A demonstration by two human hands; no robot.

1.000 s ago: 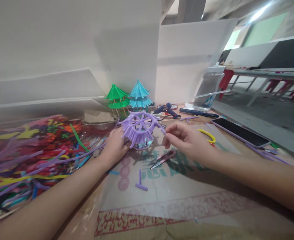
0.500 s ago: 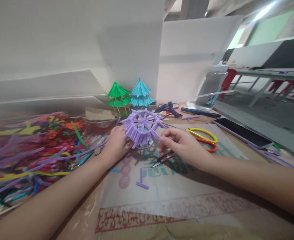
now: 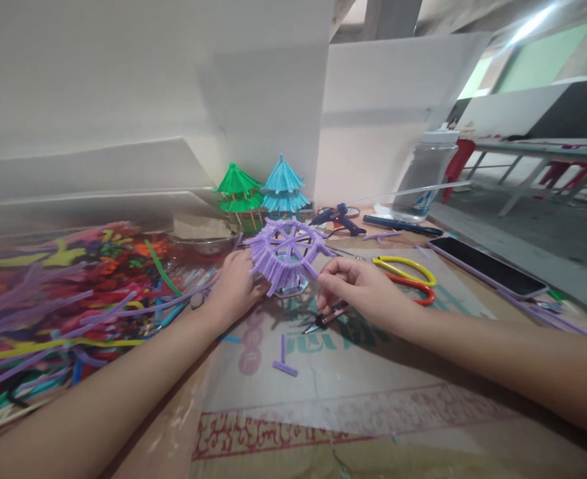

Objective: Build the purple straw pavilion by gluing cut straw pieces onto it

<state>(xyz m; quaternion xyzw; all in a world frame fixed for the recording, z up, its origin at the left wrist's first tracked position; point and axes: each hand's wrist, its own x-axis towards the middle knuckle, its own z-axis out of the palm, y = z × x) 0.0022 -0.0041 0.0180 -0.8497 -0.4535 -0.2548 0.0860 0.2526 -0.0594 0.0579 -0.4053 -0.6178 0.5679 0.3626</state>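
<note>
At the centre is a small pavilion model (image 3: 284, 270) with a fringed, wheel-shaped roof of purple pipe cleaners. My left hand (image 3: 236, 283) is closed on its left side, fingertips hidden behind the fringe. Thumb and forefinger of my right hand (image 3: 350, 286) are pinched together at the roof's right lower edge; whatever lies between them is too small to make out. Just below that hand are thread snips (image 3: 318, 323), handles partly covered by it; whether the fingers touch them I cannot tell. Short purple pipe-cleaner pieces (image 3: 285, 368) lie on the plastic sheet (image 3: 253, 399).
Behind stand a green pavilion (image 3: 238, 179) and a blue pavilion (image 3: 282, 178). A glue gun (image 3: 340, 216), a water bottle (image 3: 425, 176), scissors with yellow and red handles (image 3: 427, 283) and a phone (image 3: 487, 266) are to the right. Colourful pipe cleaners (image 3: 74, 293) pile up at left.
Both hands stay in nearly the same place around the purple pavilion. The whole view has shifted very slightly; nothing is visibly picked up or let go.
</note>
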